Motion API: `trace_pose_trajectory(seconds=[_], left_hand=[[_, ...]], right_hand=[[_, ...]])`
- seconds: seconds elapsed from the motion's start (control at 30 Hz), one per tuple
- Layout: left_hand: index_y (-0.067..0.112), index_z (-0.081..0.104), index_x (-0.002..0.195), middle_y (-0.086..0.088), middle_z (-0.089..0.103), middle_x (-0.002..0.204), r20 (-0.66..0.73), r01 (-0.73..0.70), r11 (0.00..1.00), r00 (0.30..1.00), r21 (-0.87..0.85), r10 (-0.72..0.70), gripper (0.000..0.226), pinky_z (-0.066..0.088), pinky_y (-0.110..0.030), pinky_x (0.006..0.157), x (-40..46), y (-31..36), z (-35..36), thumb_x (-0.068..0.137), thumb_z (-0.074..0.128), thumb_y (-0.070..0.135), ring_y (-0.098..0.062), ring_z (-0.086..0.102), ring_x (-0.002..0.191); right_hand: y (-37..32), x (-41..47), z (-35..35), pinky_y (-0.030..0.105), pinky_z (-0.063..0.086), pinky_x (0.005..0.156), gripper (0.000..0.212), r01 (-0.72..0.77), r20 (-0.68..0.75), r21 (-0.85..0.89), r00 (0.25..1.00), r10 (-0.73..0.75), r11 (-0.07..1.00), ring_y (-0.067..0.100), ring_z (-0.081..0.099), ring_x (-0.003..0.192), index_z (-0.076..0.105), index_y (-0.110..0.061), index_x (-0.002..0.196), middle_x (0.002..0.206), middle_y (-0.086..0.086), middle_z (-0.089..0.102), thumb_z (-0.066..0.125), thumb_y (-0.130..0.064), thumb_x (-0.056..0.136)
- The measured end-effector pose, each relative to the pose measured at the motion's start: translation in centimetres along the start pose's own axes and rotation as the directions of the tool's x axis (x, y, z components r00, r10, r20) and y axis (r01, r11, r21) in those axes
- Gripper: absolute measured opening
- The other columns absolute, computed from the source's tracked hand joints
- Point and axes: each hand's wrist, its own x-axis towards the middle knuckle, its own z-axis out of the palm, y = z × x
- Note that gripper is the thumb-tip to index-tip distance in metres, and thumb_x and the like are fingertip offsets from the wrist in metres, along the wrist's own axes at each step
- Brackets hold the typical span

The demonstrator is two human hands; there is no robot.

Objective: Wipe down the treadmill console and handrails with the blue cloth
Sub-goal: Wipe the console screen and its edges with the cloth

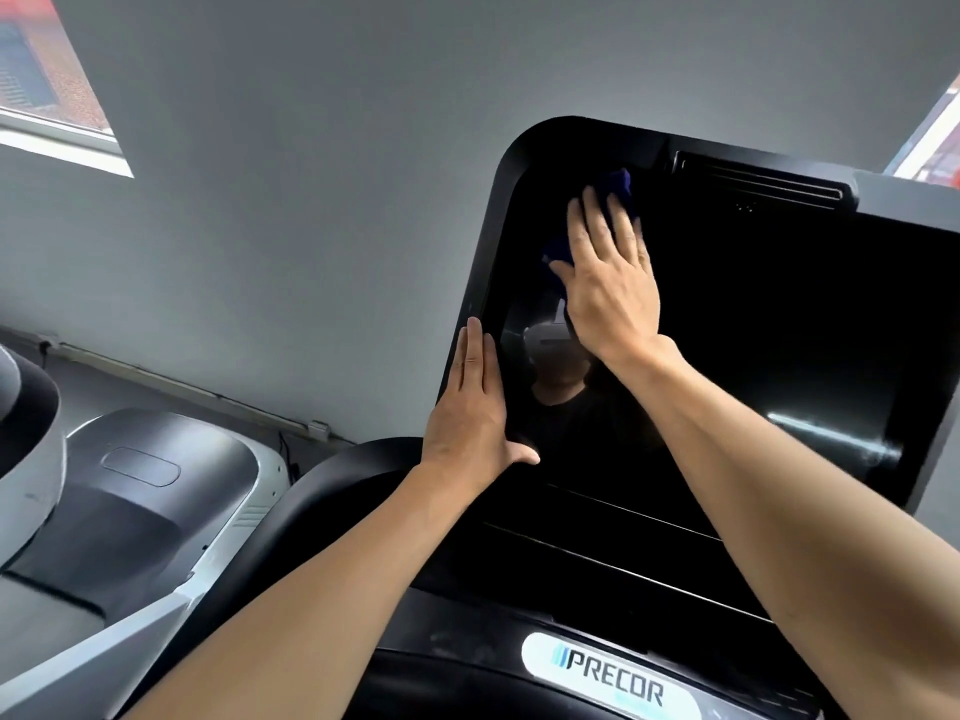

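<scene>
Blue cloth (pixel 621 187): mostly hidden beneath the right hand (pixel 610 283); only a dark blue bunch beyond the fingertips and a small corner at the thumb side show, soft and crumpled; full size and shape cannot be made out. It lies pressed against the upper left part of the console screen (pixel 753 330). Console screen: large, glossy black panel with rounded corners in a matte black frame, right edge cut off by the picture; it reflects a person in a dark top, dimly. Vent slot (pixel 758 181): ribbed, black, at the far top of the frame. Right hand grip: fingers straight and slightly spread, palm flat on the cloth, pressing it to the glass, not curled round it. Left hand (pixel 475 407): fingers straight and together, laid flat along the left edge of the frame, thumb out across the lower screen corner; holds nothing. Lower console (pixel 597 558): black, ridged with thin lines, badge reading PRECOR (pixel 613 678) near, partly cut off. Neighbouring machine (pixel 156 491): grey and black moulded plastic, left, partly out of view. Wall (pixel 311 200): plain grey.
</scene>
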Motion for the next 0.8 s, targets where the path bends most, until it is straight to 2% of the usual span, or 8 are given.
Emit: trace_pose_trajectory(seconds=[0.17, 0.23, 0.33, 0.5, 0.6, 0.67, 0.73, 0.8], left_hand=[[0.004, -0.02, 0.153, -0.011, -0.029, 0.163, -0.041, -0.046, 0.997, 0.998, -0.063, 0.044, 0.151, 0.01, -0.03, 0.125, 0.1, -1.1, 0.4, 0.062, 0.083, 0.066, -0.023, -0.019, 0.154], [0.005, -0.024, 0.152, -0.009, -0.029, 0.163, -0.02, -0.059, 0.995, 0.998, -0.08, 0.058, 0.152, 0.006, -0.028, 0.125, 0.2, -1.6, 0.2, 0.063, 0.086, 0.062, -0.022, -0.018, 0.154], [0.003, -0.015, 0.156, -0.01, -0.025, 0.165, -0.002, -0.073, 0.993, 0.997, -0.09, 0.073, 0.149, 0.007, -0.023, 0.121, 0.2, -2.1, -0.2, 0.063, 0.087, 0.057, -0.022, -0.013, 0.155], [0.004, -0.021, 0.155, -0.007, -0.035, 0.162, -0.001, -0.087, 0.994, 0.996, -0.073, 0.087, 0.145, 0.008, -0.022, 0.118, 0.0, -2.4, -0.1, 0.069, 0.084, 0.054, -0.02, -0.013, 0.155], [0.004, -0.023, 0.155, -0.007, -0.038, 0.16, 0.015, -0.088, 0.995, 0.996, -0.055, 0.089, 0.147, 0.009, -0.021, 0.115, -0.2, -2.2, -0.2, 0.068, 0.084, 0.056, -0.021, -0.015, 0.154], [0.004, -0.024, 0.154, -0.007, -0.042, 0.158, 0.041, -0.097, 0.994, 0.994, -0.042, 0.098, 0.148, 0.012, -0.02, 0.115, -0.3, -2.1, -0.5, 0.068, 0.082, 0.059, -0.021, -0.02, 0.153], [0.004, -0.026, 0.153, -0.006, -0.046, 0.155, 0.069, -0.092, 0.995, 0.993, -0.032, 0.095, 0.149, 0.016, -0.02, 0.115, -0.4, -2.0, -0.7, 0.066, 0.081, 0.063, -0.021, -0.023, 0.152], [0.003, -0.025, 0.153, -0.006, -0.05, 0.152, 0.091, -0.09, 0.996, 0.992, -0.01, 0.091, 0.151, 0.019, -0.022, 0.117, -0.4, -1.7, -0.9, 0.065, 0.081, 0.065, -0.021, -0.025, 0.152]], right_hand=[[-2.2, 1.5, 0.2, 0.044, 0.007, 0.127, 0.067, 0.071, 0.053, 0.037, 0.996, -0.073, 0.997, 0.027, 0.007, 0.156, 0.021, -0.011, 0.159, 0.168, 0.006, 0.016, 0.045, -0.038, 0.103], [-2.7, 1.0, 0.4, 0.044, 0.009, 0.127, 0.066, 0.095, 0.052, 0.032, 0.994, -0.096, 0.995, 0.028, 0.012, 0.155, 0.026, -0.011, 0.158, 0.167, 0.006, 0.021, 0.048, -0.038, 0.102], [-4.0, -1.6, 1.1, 0.044, 0.01, 0.127, 0.065, 0.192, 0.057, 0.03, 0.98, -0.193, 0.981, 0.027, 0.017, 0.154, 0.032, -0.01, 0.156, 0.165, 0.007, 0.028, 0.051, -0.037, 0.101], [-5.8, -9.1, 1.7, 0.044, 0.006, 0.127, 0.068, 0.289, 0.171, -0.029, 0.945, -0.28, 0.957, 0.023, 0.0, 0.156, 0.015, -0.014, 0.161, 0.169, 0.005, 0.01, 0.042, -0.028, 0.1], [-4.4, -9.7, 1.3, 0.043, 0.003, 0.127, 0.071, 0.405, 0.257, -0.124, 0.895, -0.365, 0.906, 0.023, -0.005, 0.156, 0.007, -0.017, 0.162, 0.169, 0.003, 0.003, 0.037, -0.041, 0.102], [-2.3, -7.9, 0.4, 0.042, 0.005, 0.127, 0.071, 0.352, 0.217, -0.174, 0.925, -0.313, 0.92, 0.023, 0.006, 0.156, 0.013, -0.021, 0.162, 0.169, 0.0, 0.012, 0.038, -0.051, 0.103], [0.6, -6.4, -1.0, 0.042, 0.007, 0.127, 0.07, 0.176, 0.181, -0.19, 0.973, -0.142, 0.966, 0.023, 0.011, 0.155, 0.014, -0.023, 0.161, 0.169, -0.001, 0.014, 0.039, -0.053, 0.103], [3.2, -6.6, -2.0, 0.045, 0.008, 0.126, 0.069, 0.03, 0.155, -0.191, 0.988, 0.0, 0.981, 0.025, 0.007, 0.156, 0.009, -0.021, 0.162, 0.169, 0.0, 0.01, 0.034, -0.051, 0.105]])
